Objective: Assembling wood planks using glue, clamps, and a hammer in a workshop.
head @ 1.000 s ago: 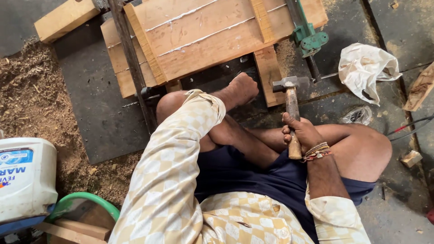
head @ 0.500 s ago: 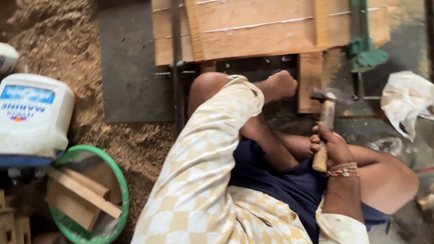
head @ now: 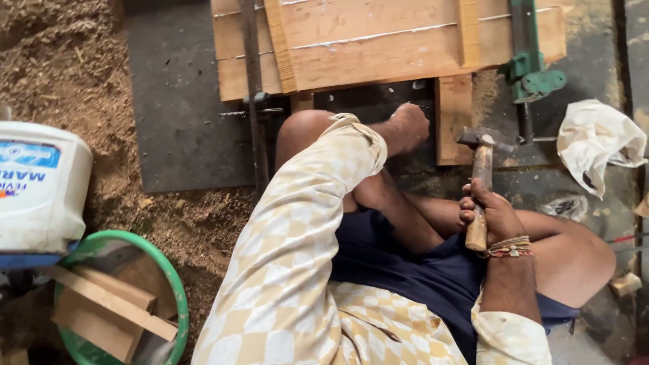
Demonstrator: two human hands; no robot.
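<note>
We see even, soft daylight, no hard shadows; mild glare on white bag [head: 598, 143]; slight motion blur, edges soft.

Panel [head: 378, 47]: on the floor, in front of the knees, at the top of the view.
Clamp [head: 531, 74]: on the panel's right end.
Bar [head: 253, 94]: across the panel's left part.
Left hand [head: 409, 127]: at the panel's near edge, fist closed.
Hammer [head: 480, 182]: in the right hand [head: 490, 216], head just beside a short board [head: 453, 122] under the panel.
Bag [head: 598, 145]: right of the hammer.
Jug [head: 37, 186]: far left.
Basin [head: 145, 290]: below the jug, wood scraps [head: 101, 307] in it.
</note>
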